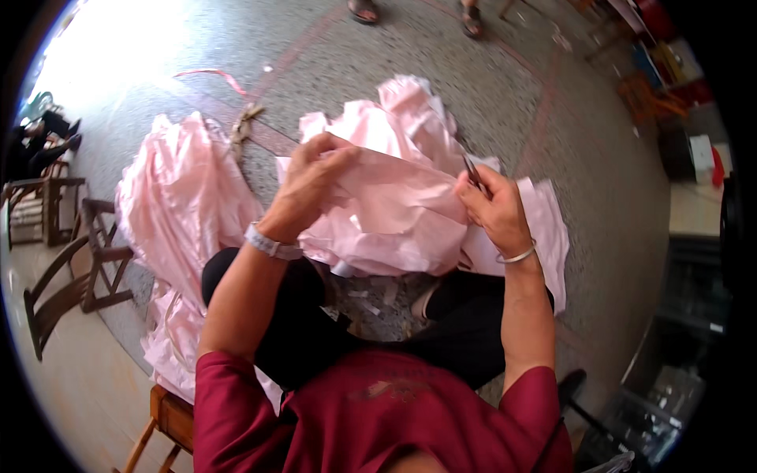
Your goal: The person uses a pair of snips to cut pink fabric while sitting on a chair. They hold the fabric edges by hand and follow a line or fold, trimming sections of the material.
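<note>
1. The bare left hand (317, 180) is raised before the body, its fingers bent and its thumb close to them, as a pinch.
2. The bare right hand (497, 206) is closed, with the fingers curled inward toward the thumb.
3. The bare left forearm (243, 309) leans inward; the bare right forearm (527, 315) stands nearly upright.
4. The two hands are well apart.

The left hand (317, 180) grips a pink cloth (402, 206) by its upper edge; the right hand (497, 203), near the other end, holds a small dark pointed tool (472, 171). Heaped fabric (181, 193) lies left of the left hand, wooden chairs (111, 254) beyond.
</note>
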Action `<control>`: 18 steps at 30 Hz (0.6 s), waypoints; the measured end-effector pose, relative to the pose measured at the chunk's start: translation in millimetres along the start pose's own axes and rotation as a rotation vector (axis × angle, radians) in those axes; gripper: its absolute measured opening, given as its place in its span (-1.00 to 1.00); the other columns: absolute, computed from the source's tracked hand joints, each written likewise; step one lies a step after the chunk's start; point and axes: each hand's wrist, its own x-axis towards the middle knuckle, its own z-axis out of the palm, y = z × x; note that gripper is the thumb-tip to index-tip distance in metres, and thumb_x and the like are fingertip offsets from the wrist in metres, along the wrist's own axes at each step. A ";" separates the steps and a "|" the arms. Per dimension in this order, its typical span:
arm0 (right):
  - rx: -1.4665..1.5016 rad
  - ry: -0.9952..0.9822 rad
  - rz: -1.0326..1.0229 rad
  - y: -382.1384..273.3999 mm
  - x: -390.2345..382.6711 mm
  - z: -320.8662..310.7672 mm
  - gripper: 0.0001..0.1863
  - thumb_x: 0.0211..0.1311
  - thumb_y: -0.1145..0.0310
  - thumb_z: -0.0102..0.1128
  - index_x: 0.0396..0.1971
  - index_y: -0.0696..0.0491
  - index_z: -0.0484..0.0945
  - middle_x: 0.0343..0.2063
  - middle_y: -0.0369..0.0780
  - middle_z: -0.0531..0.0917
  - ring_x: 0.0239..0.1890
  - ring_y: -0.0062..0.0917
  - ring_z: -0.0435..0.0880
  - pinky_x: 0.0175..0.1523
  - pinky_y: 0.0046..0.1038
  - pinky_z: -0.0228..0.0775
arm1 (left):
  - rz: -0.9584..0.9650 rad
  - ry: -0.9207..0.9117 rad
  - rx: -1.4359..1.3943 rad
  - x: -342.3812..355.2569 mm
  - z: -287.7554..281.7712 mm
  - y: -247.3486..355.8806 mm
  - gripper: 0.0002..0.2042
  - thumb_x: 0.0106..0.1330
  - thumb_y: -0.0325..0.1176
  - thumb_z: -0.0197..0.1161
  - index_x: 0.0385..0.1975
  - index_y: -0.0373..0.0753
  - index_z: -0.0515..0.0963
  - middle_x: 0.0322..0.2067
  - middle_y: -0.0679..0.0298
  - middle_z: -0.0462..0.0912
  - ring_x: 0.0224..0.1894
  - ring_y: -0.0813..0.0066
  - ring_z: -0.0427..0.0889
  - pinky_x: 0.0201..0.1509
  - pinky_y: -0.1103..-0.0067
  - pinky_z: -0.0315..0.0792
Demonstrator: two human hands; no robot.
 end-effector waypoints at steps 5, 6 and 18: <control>0.129 -0.031 0.044 10.1 -2.0 -16.4 -0.85 0.32 0.37 0.20 -0.39 0.13 0.54 -0.60 -0.49 0.41 -0.55 -0.86 0.28 -0.47 -0.71 0.09 | -0.054 -0.079 -0.138 14.7 19.1 -18.6 -0.83 0.36 -0.36 0.19 -0.16 -0.25 0.44 -0.50 0.36 0.51 -0.67 0.72 0.46 -0.70 0.78 0.38; 0.167 -0.048 0.054 12.2 -1.7 -17.3 -0.87 0.32 0.39 0.20 -0.37 0.13 0.55 -0.59 -0.50 0.41 -0.55 -0.87 0.27 -0.47 -0.72 0.08 | -0.074 -0.098 -0.190 15.0 22.1 -19.2 -0.85 0.38 -0.38 0.16 -0.14 -0.25 0.44 -0.51 0.38 0.48 -0.67 0.73 0.46 -0.69 0.78 0.38; 0.124 -0.061 0.094 18.7 15.2 -21.0 -0.87 0.33 0.40 0.17 -0.37 0.14 0.54 -0.57 -0.50 0.41 -0.54 -0.85 0.25 -0.47 -0.68 0.09 | -0.298 -0.205 -0.152 22.8 37.9 -34.6 -0.78 0.43 -0.24 0.16 -0.17 -0.28 0.56 -0.39 0.27 0.66 -0.52 0.65 0.64 -0.53 0.73 0.55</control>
